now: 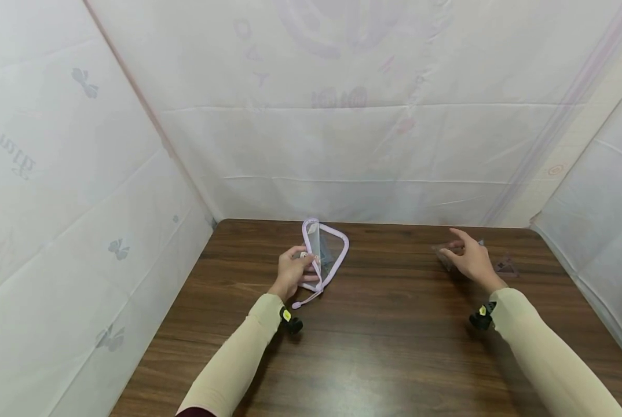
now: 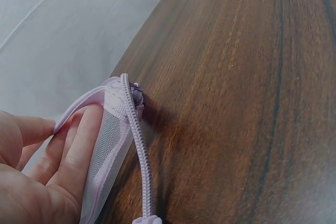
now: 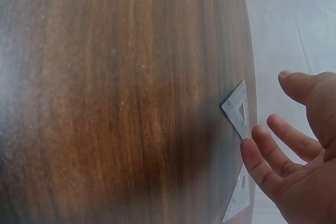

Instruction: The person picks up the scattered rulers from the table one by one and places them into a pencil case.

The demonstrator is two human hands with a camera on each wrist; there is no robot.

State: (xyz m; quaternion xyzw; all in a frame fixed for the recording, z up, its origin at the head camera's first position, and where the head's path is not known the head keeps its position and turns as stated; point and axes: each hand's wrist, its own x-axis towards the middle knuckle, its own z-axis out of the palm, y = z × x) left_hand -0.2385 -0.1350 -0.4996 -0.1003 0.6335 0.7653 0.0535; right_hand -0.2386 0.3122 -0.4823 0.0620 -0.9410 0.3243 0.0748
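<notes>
My left hand [image 1: 293, 270] holds a see-through mesh pouch [image 1: 333, 272] with a lilac rim by its edge. In the left wrist view, thumb and fingers pinch the rim, other fingers lie against the mesh [image 2: 107, 140], and a lilac cord [image 2: 137, 140] hangs down. Something clear and bluish shows inside the pouch in the head view. My right hand [image 1: 472, 260] hovers with spread, relaxed fingers over clear triangular set squares on the table. One set square [image 1: 443, 256] lies left of it, another [image 1: 506, 267] right. Fingertips partly cover the lower set square [image 3: 239, 200] in the right wrist view.
The dark wood-grain table [image 1: 384, 347] reaches back to a pale sheet wall [image 1: 384, 197]. Similar sheets hang on the left [image 1: 81, 231] and right sides. A small black device [image 1: 482, 317] is strapped to each wrist.
</notes>
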